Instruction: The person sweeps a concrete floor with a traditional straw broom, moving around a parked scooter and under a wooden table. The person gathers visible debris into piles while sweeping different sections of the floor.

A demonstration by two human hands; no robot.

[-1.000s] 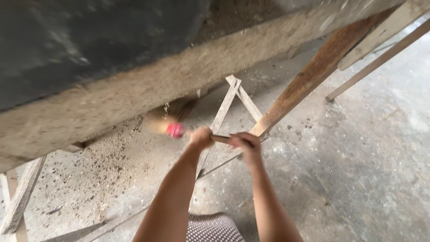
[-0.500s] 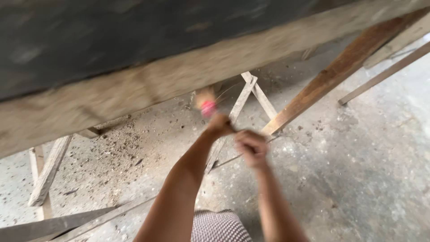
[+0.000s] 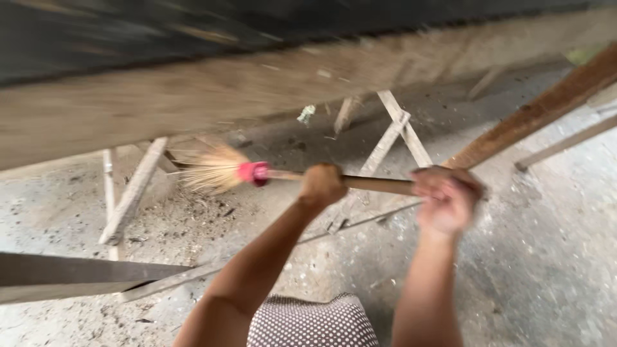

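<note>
Broom point(image 3: 222, 170) swung left; left hand point(image 3: 321, 184), right hand point(image 3: 447, 198) gripping handle.

The broom point(image 3: 257, 172) (straw head, pink binding, wooden handle) lies roughly level, bristles seemingly under the blurred wooden beam point(image 3: 193, 103).

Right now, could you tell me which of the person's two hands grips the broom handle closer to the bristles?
The left hand, just behind the pink collar; the right hand grips farther back along the broom handle.
</note>
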